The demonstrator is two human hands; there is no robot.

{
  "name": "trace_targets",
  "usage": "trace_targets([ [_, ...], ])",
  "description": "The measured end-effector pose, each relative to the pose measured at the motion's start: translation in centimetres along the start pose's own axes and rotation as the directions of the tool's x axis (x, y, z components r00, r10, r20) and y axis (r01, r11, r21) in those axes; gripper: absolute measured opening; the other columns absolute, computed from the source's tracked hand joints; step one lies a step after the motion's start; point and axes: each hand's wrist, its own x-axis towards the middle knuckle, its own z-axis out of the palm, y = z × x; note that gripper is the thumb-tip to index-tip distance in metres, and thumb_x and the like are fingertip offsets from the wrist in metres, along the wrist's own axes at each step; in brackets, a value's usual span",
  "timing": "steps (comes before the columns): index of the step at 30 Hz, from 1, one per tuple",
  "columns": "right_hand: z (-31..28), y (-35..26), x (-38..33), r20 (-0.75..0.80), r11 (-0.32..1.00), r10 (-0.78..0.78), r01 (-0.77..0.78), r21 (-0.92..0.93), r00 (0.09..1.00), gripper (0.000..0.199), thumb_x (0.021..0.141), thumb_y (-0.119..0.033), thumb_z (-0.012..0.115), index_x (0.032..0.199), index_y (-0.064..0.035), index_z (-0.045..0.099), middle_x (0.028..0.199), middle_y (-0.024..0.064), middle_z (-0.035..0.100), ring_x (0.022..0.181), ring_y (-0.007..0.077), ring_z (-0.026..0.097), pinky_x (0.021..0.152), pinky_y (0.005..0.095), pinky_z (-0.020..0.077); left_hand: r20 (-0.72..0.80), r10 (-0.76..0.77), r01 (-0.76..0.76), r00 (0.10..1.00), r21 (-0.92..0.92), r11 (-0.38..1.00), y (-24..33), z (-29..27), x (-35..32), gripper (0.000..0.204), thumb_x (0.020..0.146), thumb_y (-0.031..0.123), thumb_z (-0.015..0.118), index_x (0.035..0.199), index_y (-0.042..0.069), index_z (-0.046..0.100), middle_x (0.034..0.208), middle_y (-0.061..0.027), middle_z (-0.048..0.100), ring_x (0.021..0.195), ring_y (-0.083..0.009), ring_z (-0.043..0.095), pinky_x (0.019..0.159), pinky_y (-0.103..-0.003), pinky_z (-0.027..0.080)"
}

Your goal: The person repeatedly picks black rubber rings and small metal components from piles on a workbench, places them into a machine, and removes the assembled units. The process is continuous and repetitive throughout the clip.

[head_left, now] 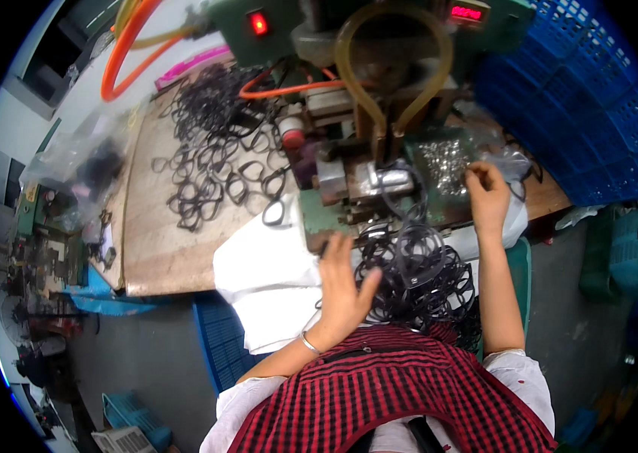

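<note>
My left hand [343, 291] is spread, thumb apart from the fingers, beside a heap of black loop-shaped straps [425, 264] in front of me. It holds nothing that I can see. At the right, my right hand [488, 195] is closed in a pinch at the edge of a tray [466, 147] of small shiny metal pieces [443, 162]. Whatever its fingertips grip is too small to make out. Between the hands, the press machine [334, 45] has a metal fixture [387, 181] with a dark strap lying over it.
More black loops [224, 162] lie spread over the wooden tabletop [160, 260] at the left. White cloth [270, 264] hangs over the front edge. Blue crates [576, 98] stand at the far right. An orange hose [130, 57] and a yellowish tube [447, 57] loop by the machine.
</note>
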Motion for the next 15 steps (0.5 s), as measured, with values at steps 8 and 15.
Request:
trace_targets([
  [8, 1.0, -3.0, 3.9, 0.290, 0.994, 0.054, -0.025, -0.102, 0.956, 0.018, 0.088, -0.006, 0.070, 0.105, -0.0001, 0.073, 0.093, 0.0063, 0.074, 0.085, 0.0119, 0.067, 0.079, 0.0250, 0.0508, 0.440, 0.175, 0.034, 0.881, -0.428, 0.903, 3.1, -14.0, 4.9, 0.018, 0.089, 0.009, 0.072, 0.106, 0.003, 0.074, 0.090, -0.0076, 0.074, 0.083, -0.0159, 0.070, 0.073, -0.029, 0.055],
  [15, -0.2, -1.7, 1.0, 0.154, 0.981, 0.050, -0.019, -0.192, 0.987, 0.015, 0.087, -0.005, 0.071, 0.100, 0.0000, 0.073, 0.090, 0.0053, 0.073, 0.082, 0.0125, 0.066, 0.077, 0.0256, 0.0507, -0.342, -0.226, 0.340, 0.912, 0.323, 0.883, -11.9, -7.4, 11.5, 0.026, 0.081, 0.022, 0.077, 0.100, 0.004, 0.072, 0.095, -0.0135, 0.066, 0.083, -0.0321, 0.066, 0.074, -0.041, 0.052],
])
